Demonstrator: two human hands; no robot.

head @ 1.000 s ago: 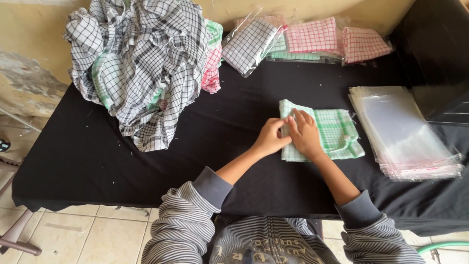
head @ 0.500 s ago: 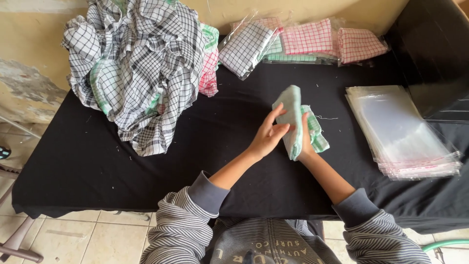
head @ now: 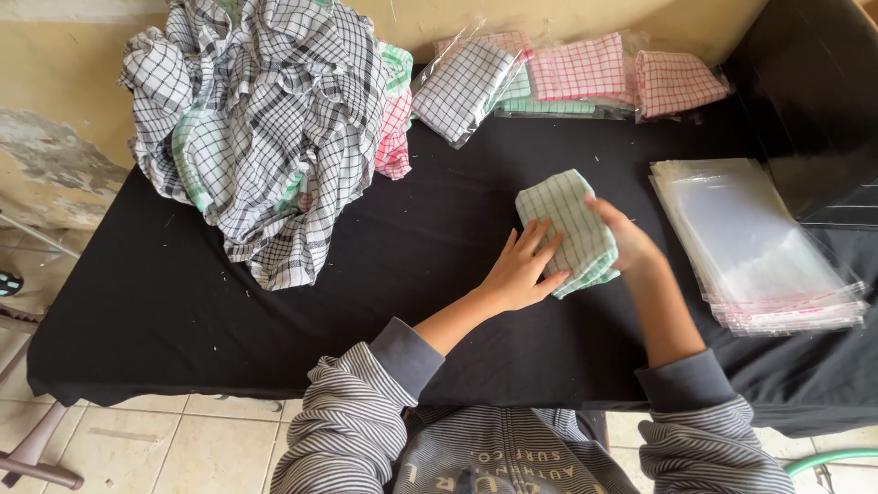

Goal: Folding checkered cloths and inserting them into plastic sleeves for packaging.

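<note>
Both hands hold a folded green checked cloth (head: 567,230) at the middle of the black worktop (head: 183,302) — left hand (head: 523,267) flat against its near side, right hand (head: 626,242) gripping the far edge — beside a stack of clear bags (head: 754,240).

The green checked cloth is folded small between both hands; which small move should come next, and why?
Probably carry the green checked cloth right, toward the stack of clear plastic bags. The left hand presses its near side and the right hand grips its far edge, so the fold looks finished, and the bagged checked cloths at the back of the black table suggest packing follows.
</note>
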